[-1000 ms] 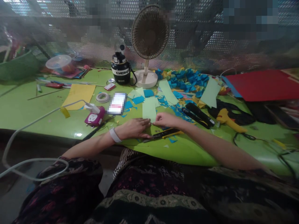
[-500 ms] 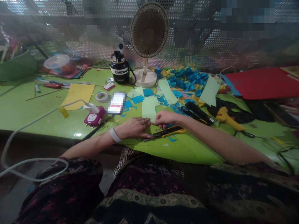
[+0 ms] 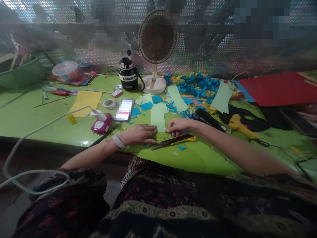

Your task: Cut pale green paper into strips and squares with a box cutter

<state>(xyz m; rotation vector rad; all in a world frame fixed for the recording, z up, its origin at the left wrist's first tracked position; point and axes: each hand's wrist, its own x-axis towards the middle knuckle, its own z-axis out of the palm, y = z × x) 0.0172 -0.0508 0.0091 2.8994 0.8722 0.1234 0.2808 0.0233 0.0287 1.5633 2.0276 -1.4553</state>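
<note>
A pale green strip of paper (image 3: 158, 119) lies on the table between my hands, its lower edge towards me. My left hand (image 3: 140, 134) lies flat with fingers stretched out, the fingertips at the strip's lower left corner. My right hand (image 3: 180, 126) is curled in a pinch at the lower right corner of the strip. Just below my hands lie yellow-and-black scissors (image 3: 173, 140), their silver tip pointing left near my left thumb. Small blue paper scraps (image 3: 182, 146) lie beside the scissors.
Behind my hands stand a fan (image 3: 155, 84) and a black bottle (image 3: 127, 77). A phone (image 3: 124, 110), tape roll (image 3: 109, 104) and purple plug adapter (image 3: 101, 124) lie left. Blue and yellow paper pieces (image 3: 200, 84) are heaped behind; a yellow glue gun (image 3: 241, 126) lies right.
My hands have moved slightly apart, the left one leftwards and the right one a little rightwards. More of the strip's lower edge and of the scissors' tip now shows.
</note>
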